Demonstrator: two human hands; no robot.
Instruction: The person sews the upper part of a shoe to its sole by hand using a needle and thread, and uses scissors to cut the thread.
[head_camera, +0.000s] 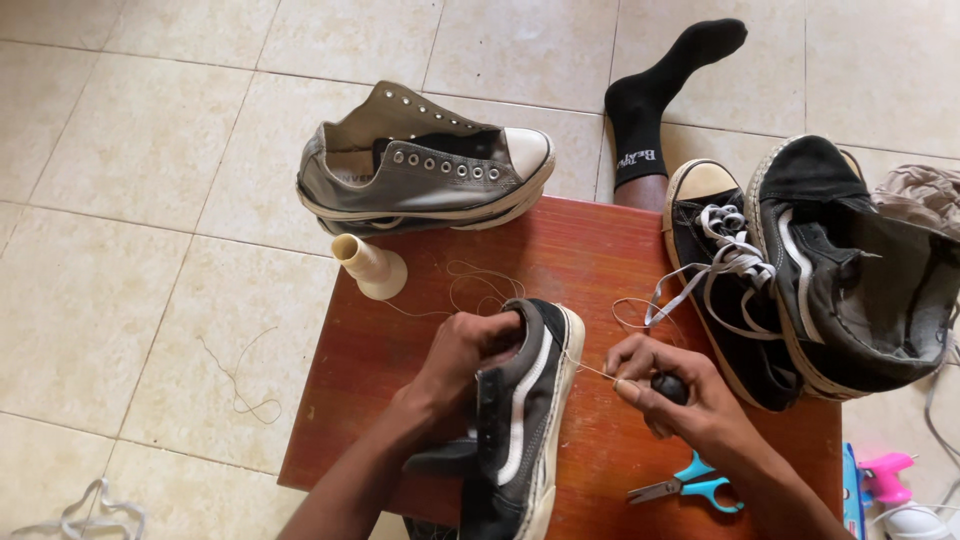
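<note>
At the far right edge of the view, low down, a flat blue package (851, 495) stands on its side beside a pink plastic tool (885, 474); you can see only a thin strip of the package, so its label cannot be told. Printed white lettering runs across the cuff of the black sock (650, 95) on the foot stretched over the tiled floor (130, 150) beyond the table.

Your left hand (468, 350) is closed around the toe end of the dark sneaker with the white side stripe (525, 410), fingers curled into its opening, holding it on its side on the red-brown wooden table (590, 265). Your right hand (670, 395) sits just to the right of that sneaker, fingers pinched together on a dark-handled awl (668, 387), with a pale thread (470, 285) running from the fingertips to the white sole edge. The thread loops back across the table to a cream cone spool (368, 265) near the left corner.

A grey lace-less sneaker (425, 165) rests on the far edge of the table. A black laced sneaker (715, 275) and a larger black sneaker (850, 265) lie to the right. Blue-handled scissors (690, 485) lie on the table below your right hand.
</note>
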